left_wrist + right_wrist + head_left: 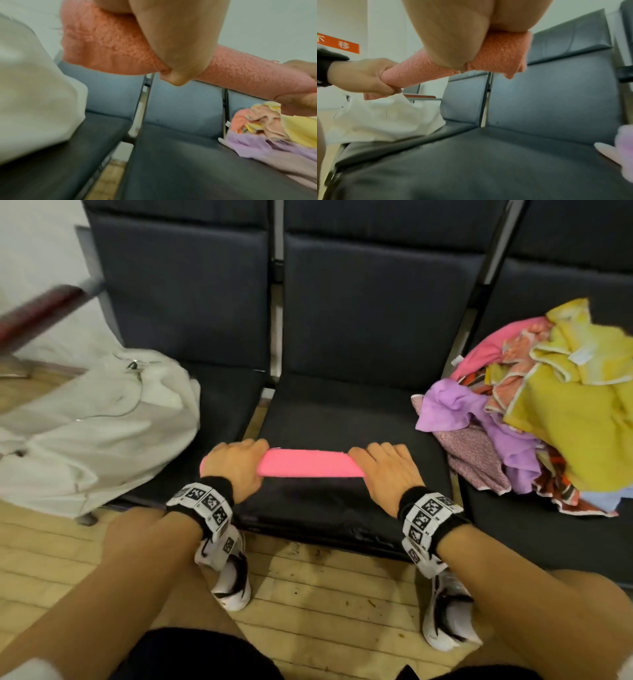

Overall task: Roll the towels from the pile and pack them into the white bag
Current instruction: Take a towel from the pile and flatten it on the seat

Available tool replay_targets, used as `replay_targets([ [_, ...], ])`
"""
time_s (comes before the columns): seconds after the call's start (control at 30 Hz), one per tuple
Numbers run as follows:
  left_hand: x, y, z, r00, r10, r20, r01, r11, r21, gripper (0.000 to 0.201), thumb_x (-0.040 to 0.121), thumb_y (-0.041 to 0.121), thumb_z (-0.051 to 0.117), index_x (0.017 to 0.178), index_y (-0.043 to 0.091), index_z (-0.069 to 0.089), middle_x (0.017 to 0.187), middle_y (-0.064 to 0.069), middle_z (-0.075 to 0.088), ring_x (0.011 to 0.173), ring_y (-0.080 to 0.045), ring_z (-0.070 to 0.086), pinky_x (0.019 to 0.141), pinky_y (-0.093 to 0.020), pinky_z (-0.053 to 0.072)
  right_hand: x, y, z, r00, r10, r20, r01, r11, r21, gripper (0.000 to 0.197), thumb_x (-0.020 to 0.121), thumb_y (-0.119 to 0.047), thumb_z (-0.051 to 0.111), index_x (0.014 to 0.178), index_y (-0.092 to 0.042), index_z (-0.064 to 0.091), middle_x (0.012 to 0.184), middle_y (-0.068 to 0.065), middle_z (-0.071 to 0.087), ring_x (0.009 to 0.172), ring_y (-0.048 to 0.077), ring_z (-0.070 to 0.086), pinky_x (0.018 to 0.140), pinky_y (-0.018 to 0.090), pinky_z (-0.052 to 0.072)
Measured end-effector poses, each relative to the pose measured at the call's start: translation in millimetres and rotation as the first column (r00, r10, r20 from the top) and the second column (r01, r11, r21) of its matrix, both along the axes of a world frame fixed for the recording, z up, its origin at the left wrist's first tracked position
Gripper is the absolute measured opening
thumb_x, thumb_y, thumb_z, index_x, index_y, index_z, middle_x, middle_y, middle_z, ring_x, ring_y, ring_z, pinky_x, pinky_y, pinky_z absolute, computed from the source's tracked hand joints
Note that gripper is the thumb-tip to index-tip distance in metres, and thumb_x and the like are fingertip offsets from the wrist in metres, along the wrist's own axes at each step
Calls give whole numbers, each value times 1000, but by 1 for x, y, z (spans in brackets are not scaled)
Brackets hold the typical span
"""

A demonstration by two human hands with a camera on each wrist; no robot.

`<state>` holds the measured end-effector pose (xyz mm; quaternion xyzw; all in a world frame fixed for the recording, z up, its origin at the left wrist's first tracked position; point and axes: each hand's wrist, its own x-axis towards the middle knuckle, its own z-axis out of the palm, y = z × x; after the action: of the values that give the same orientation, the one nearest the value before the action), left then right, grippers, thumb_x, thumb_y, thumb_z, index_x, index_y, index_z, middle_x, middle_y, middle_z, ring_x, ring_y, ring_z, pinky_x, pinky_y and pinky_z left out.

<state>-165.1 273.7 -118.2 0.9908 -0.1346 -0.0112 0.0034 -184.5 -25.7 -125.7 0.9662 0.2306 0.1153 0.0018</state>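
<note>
The rolled pink towel (310, 463) was held level above the middle seat (342, 412), its long axis running left to right across the lower middle of the head view. The left hand (236, 465) was wrapped round the roll's left end, with a short pink stub sticking out past the knuckles; the right hand (385, 470) was wrapped round the right end. In the wrist views both hands' fingers curled fully round the roll, and it hung clear of the dark seat cushion below.

The white bag (92, 433) lay slumped on the left seat at the left of the frame, hanging over that seat's front edge, near the left hand but not touching it. The pile of towels (534, 412), yellow, purple, pink and patterned, sat heaped on the right seat at the right of the frame, its purple edge spilling toward the middle seat. Between bag and pile the middle cushion was bare behind the roll, up to the backrest. The front edge of the seat ran just below the wrists, with wooden floor (325, 594) beneath.
</note>
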Motion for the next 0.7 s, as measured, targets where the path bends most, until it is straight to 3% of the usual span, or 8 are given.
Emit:
replay_targets([
  [0.1,20,38,40,994,66,85,-66,998,2,29,83,26,58,111,22,52,101,-1,59,92,-29,63,72,-37,40,36,36,46,997,27,70,-28,1000,11,50,78,-10,64,125,-22,53,93,1,57,80,25,54,76,41,41],
  [0.23,33,95,73,972,173,161,-176,984,7,26,85,31,58,109,26,52,100,1,61,93,-26,62,82,-40,44,71,96,88,984,93,151,-94,996,0,46,77,-11,66,120,-24,55,89,-2,56,76,23,52,77,41,39],
  [0.4,33,163,77,915,300,271,-310,951,-4,30,82,36,59,111,26,56,103,1,62,101,-27,56,91,-46,37,103,168,115,965,152,213,-156,988,2,47,73,-10,69,115,-27,54,86,-4,52,77,22,50,76,40,33],
  [0.53,41,205,64,871,416,262,-417,907,-54,36,86,39,56,120,28,53,113,1,59,111,-28,50,99,-51,35,124,215,128,963,180,203,-177,984,-33,51,71,-11,69,115,-29,52,89,-5,51,80,21,51,78,42,31],
  [0.6,51,219,62,847,479,230,-466,878,-110,38,87,42,55,122,28,50,118,0,57,115,-28,48,99,-51,36,132,237,135,967,178,184,-173,984,-45,47,74,-18,66,117,-30,49,92,-6,50,84,21,50,81,42,29],
  [0.7,67,239,60,806,570,160,-536,817,-211,41,87,50,53,120,26,48,120,-3,56,115,-31,49,97,-52,38,144,264,143,972,175,154,-175,984,-12,38,82,-46,51,117,-31,48,94,-7,48,87,20,48,85,43,29],
])
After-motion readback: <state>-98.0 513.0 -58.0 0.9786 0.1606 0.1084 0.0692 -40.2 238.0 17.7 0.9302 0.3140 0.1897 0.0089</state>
